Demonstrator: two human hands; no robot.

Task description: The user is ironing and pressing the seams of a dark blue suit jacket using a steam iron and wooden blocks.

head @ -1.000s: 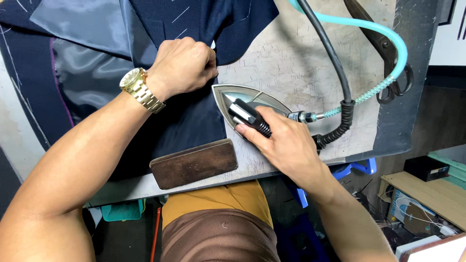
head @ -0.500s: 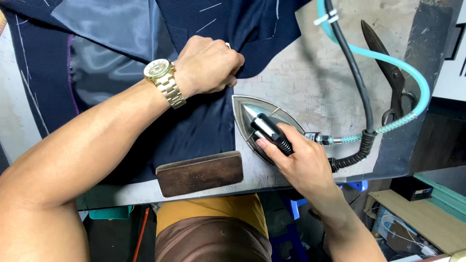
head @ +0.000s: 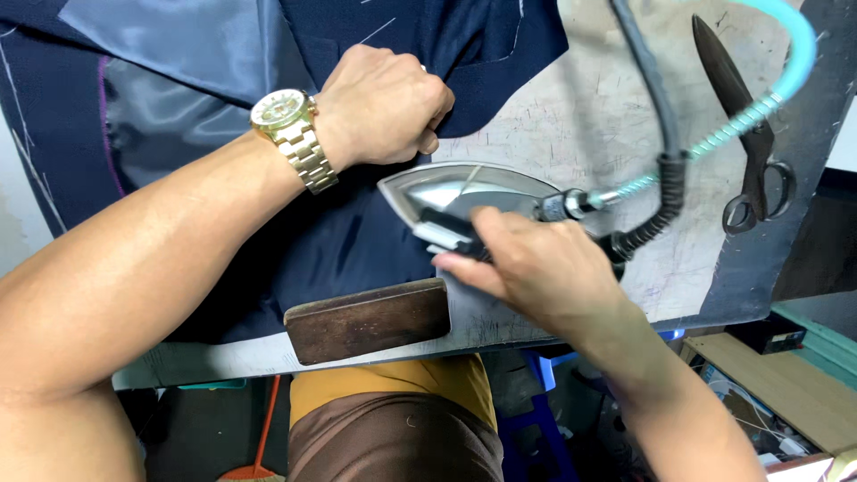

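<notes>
Two bare hands are at work on a pale, scuffed worktable. Nearest the person, at the table's front edge, lies a dark brown wooden block, flat and long. Just behind it and to the right, the right hand is curled shut around the black handle of a shiny silver metal iron. The iron's pointed tip faces left and sits at the edge of the dark blue cloth with chalk lines. A thick black cord and a thin teal hose run from the back of the iron up toward the far side of the table.

Just behind the iron's tip, the left hand is closed in a fist, pinching a fold of the blue cloth. A gold metal wristwatch is on that wrist. Shiny grey-blue lining shows on the cloth farther back. Far right, big dark metal scissors lie on the table, well apart from both hands.

Low on the right, below the table, a small black box sits beside a tan wooden board.
</notes>
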